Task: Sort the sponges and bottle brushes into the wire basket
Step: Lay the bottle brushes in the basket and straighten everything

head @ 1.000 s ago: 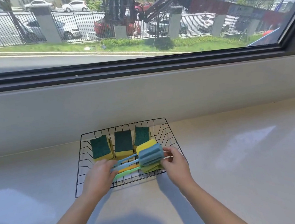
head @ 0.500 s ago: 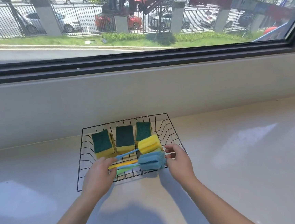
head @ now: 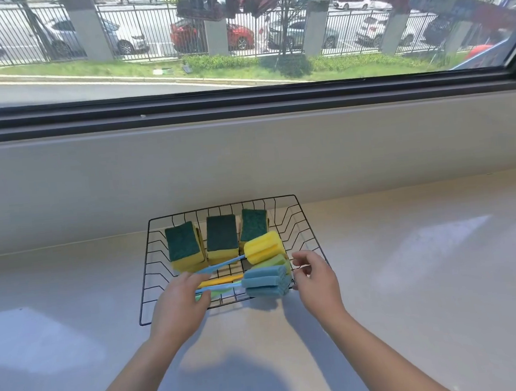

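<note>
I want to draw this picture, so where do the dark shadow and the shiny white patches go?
In the head view, a big dark shadow lies on the counter between the arms, below the wire basket; pale glare patches shine at the left and right of the basket; the left hand and right hand look sharp; the window frame bows from the wide lens.

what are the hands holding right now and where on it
The left hand covers the handle ends of the bottle brushes in the wire basket; a closed grip cannot be told. The right hand is open beside the foam heads, holding nothing.
</note>
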Demonstrator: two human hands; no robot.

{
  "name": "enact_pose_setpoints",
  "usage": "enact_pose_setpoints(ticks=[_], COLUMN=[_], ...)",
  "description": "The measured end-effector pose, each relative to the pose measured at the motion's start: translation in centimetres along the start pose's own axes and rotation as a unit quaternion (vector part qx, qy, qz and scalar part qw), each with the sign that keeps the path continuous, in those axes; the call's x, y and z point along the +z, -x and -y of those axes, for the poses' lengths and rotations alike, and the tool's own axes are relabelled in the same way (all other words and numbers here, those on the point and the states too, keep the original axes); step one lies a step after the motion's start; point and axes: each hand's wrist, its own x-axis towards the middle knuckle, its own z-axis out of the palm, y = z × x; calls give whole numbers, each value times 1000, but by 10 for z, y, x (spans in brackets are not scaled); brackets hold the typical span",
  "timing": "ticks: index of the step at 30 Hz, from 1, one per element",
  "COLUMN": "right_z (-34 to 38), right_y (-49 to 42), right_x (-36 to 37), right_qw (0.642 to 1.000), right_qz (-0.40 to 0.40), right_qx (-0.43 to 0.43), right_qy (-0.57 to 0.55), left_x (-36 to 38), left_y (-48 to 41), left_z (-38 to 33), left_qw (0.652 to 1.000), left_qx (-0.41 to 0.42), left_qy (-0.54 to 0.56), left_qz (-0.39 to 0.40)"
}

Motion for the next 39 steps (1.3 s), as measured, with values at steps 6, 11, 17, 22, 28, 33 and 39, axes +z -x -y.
enact_pose_setpoints(ticks=[6, 11, 17, 22, 28, 33, 39], right_z=[11, 44, 67, 63, 55, 52, 48], right_y=[-19, -75, -141, -166, -177, -186, -197], right_x=[-10, -7, 32, 45, 46, 47, 49], right_qw=[1000, 996, 963, 913, 908, 925, 932], right_qz=[-14, 26, 151, 224, 231, 233, 256], right_qx=[6, 1, 28, 52, 59, 88, 111], right_qy=[26, 82, 221, 336, 345, 286, 231], left_x=[-11, -26, -35, -30, -31, -32, -31], left_y=[-5, -28, -70, -85, -94, -103, -115], left_z=[9, 18, 24, 38, 45, 39, 37], left_qw=[1000, 994, 991, 988, 989, 989, 987], left_qx=[-9, -31, -129, -151, -148, -142, -138], left_qy=[7, 16, 19, 22, -2, -40, -80], left_qz=[-29, -102, -36, 1, -7, 0, 34])
